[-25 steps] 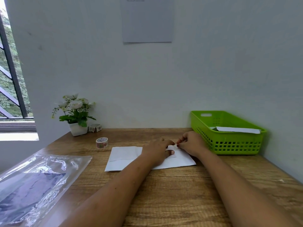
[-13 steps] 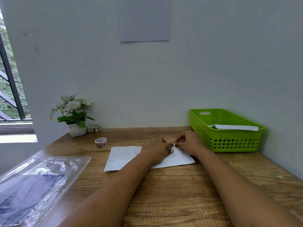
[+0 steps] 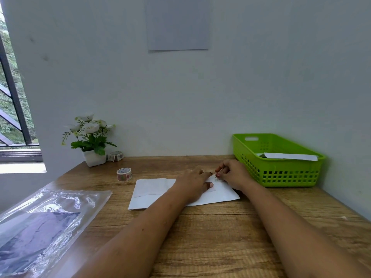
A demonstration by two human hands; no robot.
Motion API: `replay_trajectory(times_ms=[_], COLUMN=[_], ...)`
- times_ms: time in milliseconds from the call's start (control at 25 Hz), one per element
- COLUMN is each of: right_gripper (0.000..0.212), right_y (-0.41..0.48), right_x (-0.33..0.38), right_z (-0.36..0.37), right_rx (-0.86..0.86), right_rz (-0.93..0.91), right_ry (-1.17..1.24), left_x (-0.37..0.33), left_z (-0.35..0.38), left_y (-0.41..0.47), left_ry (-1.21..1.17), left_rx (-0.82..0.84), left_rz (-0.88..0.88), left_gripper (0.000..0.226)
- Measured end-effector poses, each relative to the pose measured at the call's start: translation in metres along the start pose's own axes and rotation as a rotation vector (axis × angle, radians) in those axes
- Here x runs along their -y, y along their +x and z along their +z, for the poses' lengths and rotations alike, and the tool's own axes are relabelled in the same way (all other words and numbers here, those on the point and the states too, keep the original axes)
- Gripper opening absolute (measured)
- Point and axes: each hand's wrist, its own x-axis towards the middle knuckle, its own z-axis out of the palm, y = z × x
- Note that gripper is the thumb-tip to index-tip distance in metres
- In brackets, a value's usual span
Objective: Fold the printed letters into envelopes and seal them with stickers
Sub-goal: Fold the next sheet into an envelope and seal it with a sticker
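A white envelope [image 3: 154, 190] lies flat on the wooden desk [image 3: 220, 233], flap side up. My left hand [image 3: 193, 182] rests palm down on its right half, thumb pressing the paper. My right hand [image 3: 232, 173] sits just right of it at the envelope's far right corner, its fingertips pinched on a small sticker [image 3: 217, 175] that touches the envelope's edge. The two hands' fingertips nearly meet. A patterned sticker roll [image 3: 124, 174] stands left of the envelope.
A green plastic basket [image 3: 281, 173] with a white envelope [image 3: 291, 156] inside stands at the right against the wall. A potted white flower [image 3: 91, 141] and a second tape roll [image 3: 116, 156] sit at the back left. A clear plastic bag [image 3: 44, 223] lies at the near left.
Both hands stay on the envelope's right end; the right hand's fingertips have shifted slightly up toward the left hand's. The camera view tilted a little.
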Motion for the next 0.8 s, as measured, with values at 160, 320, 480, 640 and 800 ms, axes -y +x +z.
replay_trajectory(times_ms=[160,320,480,640,800], right_gripper=[0.026,0.02,0.017,0.012,0.015], right_y=[-0.003,-0.005,-0.006,-0.008,-0.01], right_x=[0.002,0.005,0.009,0.011,0.012], right_z=[0.001,0.003,0.002,0.001,0.002], right_rx=[-0.013,-0.018,0.003,-0.004,-0.018], right_rz=[0.011,0.002,-0.04,-0.076,-0.064], right_ry=[-0.027,-0.102,-0.195,-0.267,-0.3], left_x=[0.0,-0.001,0.0,0.0,-0.002], left_z=[0.001,0.002,0.002,0.001,0.0], left_y=[0.0,-0.001,0.0,0.0,-0.001], left_ry=[-0.011,-0.037,-0.008,0.029,0.035], left_rx=[-0.006,-0.028,-0.031,-0.025,-0.025], left_rz=[-0.018,-0.012,0.001,0.004,0.014], left_gripper=[0.054,0.054,0.046,0.043,0.043])
